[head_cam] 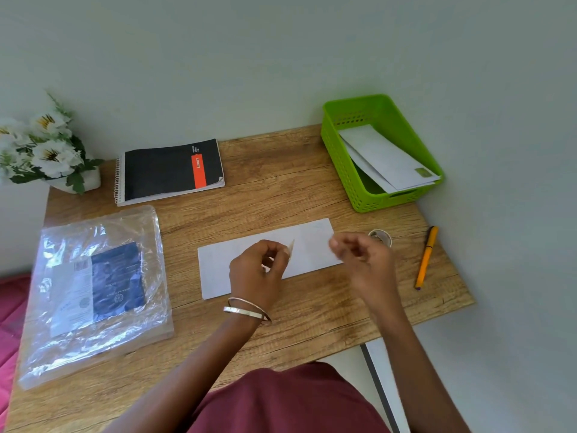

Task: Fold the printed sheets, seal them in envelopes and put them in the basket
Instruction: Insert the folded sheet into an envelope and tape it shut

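Observation:
A white envelope (312,245) lies flat across the middle of the wooden table (281,189). Above it, my left hand (257,270) pinches a small clear piece of tape (291,249) between thumb and fingers. My right hand (363,260) hovers blurred over the envelope's right end, fingers loosely curled, holding nothing that I can make out. A roll of clear tape (381,236) sits just behind the right hand. The green basket (340,157) at the back right holds two sealed white envelopes (387,157).
An orange pen (425,258) lies at the right edge. A plastic-wrapped pack of sheets (93,292) lies on the left. A black spiral notebook (168,170) and white flowers in a pot (46,148) stand at the back left. The wall is close behind.

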Available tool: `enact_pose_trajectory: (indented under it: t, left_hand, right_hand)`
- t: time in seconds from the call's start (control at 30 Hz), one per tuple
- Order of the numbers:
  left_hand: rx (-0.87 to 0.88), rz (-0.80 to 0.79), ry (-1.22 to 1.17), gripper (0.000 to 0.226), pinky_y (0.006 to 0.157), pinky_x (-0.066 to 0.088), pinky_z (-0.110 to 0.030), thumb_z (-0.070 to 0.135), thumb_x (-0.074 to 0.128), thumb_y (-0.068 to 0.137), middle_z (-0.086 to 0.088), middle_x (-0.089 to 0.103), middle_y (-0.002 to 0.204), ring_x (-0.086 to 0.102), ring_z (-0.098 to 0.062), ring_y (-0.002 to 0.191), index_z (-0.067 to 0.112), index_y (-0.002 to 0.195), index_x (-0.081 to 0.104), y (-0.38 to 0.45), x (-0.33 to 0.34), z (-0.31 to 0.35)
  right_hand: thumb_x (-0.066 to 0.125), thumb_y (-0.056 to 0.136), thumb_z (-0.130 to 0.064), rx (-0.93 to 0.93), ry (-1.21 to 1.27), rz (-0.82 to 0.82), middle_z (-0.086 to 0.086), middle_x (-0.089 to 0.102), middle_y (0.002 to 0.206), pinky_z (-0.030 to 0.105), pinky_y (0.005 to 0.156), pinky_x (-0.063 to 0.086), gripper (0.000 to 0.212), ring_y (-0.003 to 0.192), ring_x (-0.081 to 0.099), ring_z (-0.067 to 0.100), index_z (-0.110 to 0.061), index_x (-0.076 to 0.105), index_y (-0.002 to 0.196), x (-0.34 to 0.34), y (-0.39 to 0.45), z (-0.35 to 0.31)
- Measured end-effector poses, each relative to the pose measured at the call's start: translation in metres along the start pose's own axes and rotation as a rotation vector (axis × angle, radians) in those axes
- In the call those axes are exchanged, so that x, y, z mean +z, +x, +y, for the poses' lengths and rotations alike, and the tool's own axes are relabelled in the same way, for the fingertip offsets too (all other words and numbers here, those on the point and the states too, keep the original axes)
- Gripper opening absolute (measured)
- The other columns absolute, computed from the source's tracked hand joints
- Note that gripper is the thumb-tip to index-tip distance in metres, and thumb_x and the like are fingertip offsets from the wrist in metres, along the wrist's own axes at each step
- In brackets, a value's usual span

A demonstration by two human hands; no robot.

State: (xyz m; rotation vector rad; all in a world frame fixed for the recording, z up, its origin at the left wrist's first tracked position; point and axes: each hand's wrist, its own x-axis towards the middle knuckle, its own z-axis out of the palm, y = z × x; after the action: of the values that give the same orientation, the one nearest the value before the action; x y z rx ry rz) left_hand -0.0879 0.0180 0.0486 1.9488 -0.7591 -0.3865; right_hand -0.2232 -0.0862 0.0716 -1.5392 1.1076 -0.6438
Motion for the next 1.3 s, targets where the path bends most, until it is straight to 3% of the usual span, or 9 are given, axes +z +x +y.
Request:
enact_pose_trajectory:
  t: [0.13, 0.23, 0.33, 0.5, 0.6, 0.67, 0.93, 1.13, 1.3]
  left_hand:
    - [0.481, 0.125, 0.439, 0.011, 0.057, 0.044, -0.033, 0.026, 0.063, 0.081, 0.006, 0.067, 0.071, 0.059, -0.016, 0.063, 0.019, 0.074, 0.067, 0.002, 0.007, -0.008]
    - [0.609, 0.221, 0.644, 0.015, 0.066, 0.041, -0.036, 0.026, 0.062, 0.082, 0.004, 0.066, 0.069, 0.060, -0.021, 0.065, 0.020, 0.069, 0.065, 0.001, 0.015, -0.011]
    - [0.668, 0.216, 0.682, 0.014, 0.070, 0.041, -0.037, 0.029, 0.063, 0.083, 0.004, 0.067, 0.070, 0.061, -0.021, 0.066, 0.021, 0.073, 0.067, 0.001, 0.021, -0.013]
    - [0.516, -0.031, 0.572, 0.023, 0.065, 0.046, -0.036, 0.037, 0.056, 0.083, 0.003, 0.068, 0.079, 0.062, -0.021, 0.071, 0.020, 0.088, 0.071, 0.005, 0.025, -0.018]
    - [0.360, -0.168, 0.407, 0.027, 0.063, 0.050, -0.035, 0.032, 0.055, 0.084, -0.003, 0.066, 0.086, 0.061, -0.026, 0.076, 0.014, 0.097, 0.070, 0.019, 0.029, -0.022]
    - [0.273, -0.213, 0.346, 0.023, 0.069, 0.049, -0.032, 0.024, 0.062, 0.084, -0.005, 0.065, 0.091, 0.061, -0.025, 0.081, 0.012, 0.102, 0.069, 0.027, 0.034, -0.023]
    - [0.086, -0.186, 0.210, 0.016, 0.067, 0.044, -0.024, 0.016, 0.066, 0.083, -0.003, 0.065, 0.093, 0.061, -0.018, 0.074, 0.013, 0.098, 0.070, 0.056, 0.061, -0.016]
    - [0.016, -0.153, 0.197, 0.012, 0.062, 0.040, -0.022, 0.021, 0.069, 0.079, 0.001, 0.065, 0.086, 0.058, -0.015, 0.072, 0.020, 0.090, 0.072, 0.062, 0.076, -0.015]
    - [0.023, -0.092, 0.193, 0.010, 0.062, 0.046, -0.029, 0.022, 0.071, 0.075, 0.002, 0.063, 0.079, 0.059, -0.017, 0.075, 0.025, 0.085, 0.073, 0.060, 0.084, -0.019]
  right_hand:
    - [0.075, 0.078, -0.024, 0.214, 0.238, -0.122, 0.009, 0.074, 0.084, 0.028, 0.070, 0.053, 0.026, 0.078, 0.070, 0.022, -0.011, 0.067, 0.098, 0.029, -0.004, -0.010]
    - [0.080, 0.073, -0.018, 0.296, 0.311, -0.095, 0.011, 0.074, 0.082, 0.026, 0.064, 0.050, 0.033, 0.073, 0.070, 0.019, -0.010, 0.064, 0.101, 0.034, 0.004, -0.007]
    - [0.081, 0.071, -0.012, 0.320, 0.307, -0.102, 0.012, 0.074, 0.079, 0.030, 0.066, 0.053, 0.038, 0.070, 0.069, 0.018, -0.009, 0.061, 0.104, 0.032, 0.012, -0.003]
    - [0.080, 0.073, -0.013, 0.248, 0.077, -0.060, 0.006, 0.072, 0.073, 0.028, 0.073, 0.049, 0.039, 0.074, 0.069, 0.009, -0.014, 0.058, 0.106, 0.020, 0.036, 0.011]
    - [0.080, 0.073, -0.015, 0.162, -0.134, -0.032, -0.004, 0.069, 0.072, 0.019, 0.065, 0.043, 0.042, 0.068, 0.062, -0.004, -0.009, 0.057, 0.108, 0.012, 0.061, 0.015]
    - [0.079, 0.074, -0.014, 0.117, -0.257, -0.048, -0.006, 0.066, 0.072, 0.018, 0.063, 0.042, 0.046, 0.068, 0.059, 0.000, -0.011, 0.053, 0.113, 0.010, 0.076, 0.014]
    - [0.075, 0.078, -0.010, 0.010, -0.554, -0.132, -0.006, 0.057, 0.067, 0.030, 0.073, 0.047, 0.057, 0.077, 0.060, 0.017, -0.012, 0.045, 0.125, 0.018, 0.108, 0.018]
    - [0.070, 0.082, -0.007, -0.067, -0.694, -0.105, 0.006, 0.066, 0.079, 0.024, 0.065, 0.039, 0.055, 0.078, 0.062, 0.021, -0.014, 0.042, 0.128, 0.026, 0.112, 0.025]
    - [0.066, 0.085, -0.008, -0.131, -0.792, -0.103, 0.012, 0.067, 0.084, 0.032, 0.066, 0.049, 0.055, 0.078, 0.063, 0.026, -0.015, 0.037, 0.131, 0.032, 0.108, 0.029]
